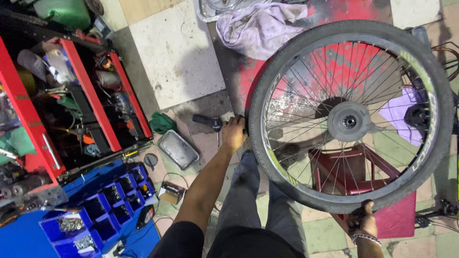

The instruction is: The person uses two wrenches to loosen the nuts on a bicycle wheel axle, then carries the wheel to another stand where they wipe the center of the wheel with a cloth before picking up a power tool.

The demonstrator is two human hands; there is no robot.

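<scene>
One big bike wheel (pixel 349 117) stands upright over one red stool (pixel 351 174). Two hands hold its black tyre: the left hand (pixel 234 133) grips the left edge, the right hand (pixel 363 220) grips the bottom (fingers wrapped tight). One red toolbox (pixel 71 67) sits open nearby.

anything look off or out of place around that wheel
Nothing looks damaged. The bicycle wheel is held off its bike by the left hand and right hand, over a red stool. A crumpled purple cloth lies on the floor, and a metal tray sits askew beside the open red toolbox.
</scene>
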